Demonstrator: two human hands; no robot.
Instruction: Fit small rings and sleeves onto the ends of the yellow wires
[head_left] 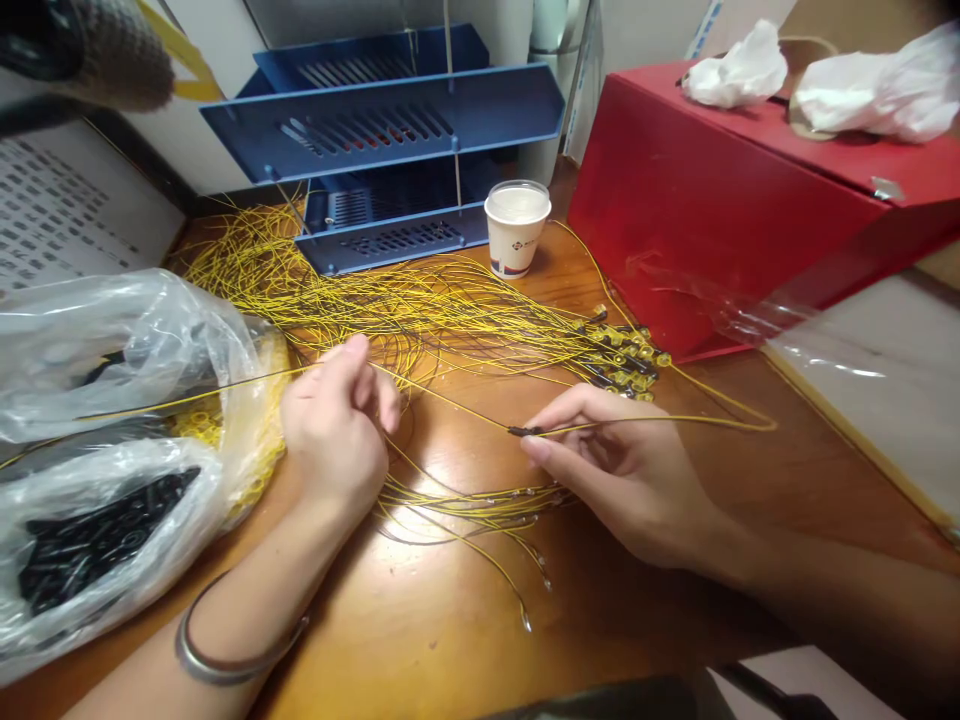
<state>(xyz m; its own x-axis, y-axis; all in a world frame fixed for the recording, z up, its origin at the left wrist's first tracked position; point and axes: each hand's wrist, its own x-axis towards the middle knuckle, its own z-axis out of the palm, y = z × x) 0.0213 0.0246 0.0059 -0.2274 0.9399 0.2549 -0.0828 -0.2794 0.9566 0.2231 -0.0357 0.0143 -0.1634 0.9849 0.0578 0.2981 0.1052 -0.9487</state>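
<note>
At the centre of the frame, a thin yellow-and-black wire (442, 395) runs on a slant between the two hands, with a small black sleeve (517, 431) on it just right of the middle. The right hand (637, 475) has thumb and forefinger closed on the sleeve's right end, its other fingers curled beneath. The left hand (337, 430), left of centre, is half curled with the wire passing behind or through its fingers; whether it grips the wire cannot be told. Beyond the right hand the wire bends back at mid-right toward a cluster of yellow ring-ended connectors (622, 355), where a long tangle of similar wires (390, 310) ends. Below the hands, a smaller bunch of wires (450, 500) lies on the wooden table (420, 640), its bright metal tips fanned toward the lower centre. At lower left, a clear plastic bag (135, 610) holds small black parts (112, 530), with yellow ring pieces (262, 440) beside it; a white paper cup (516, 245) stands at upper centre. The step in hand looks to be working the sleeve along, or seating it on, this single wire. The next move seems to call for a firm pinch on the sleeve and a fairly straight wire, kept clear of the loose strands close by.
</note>
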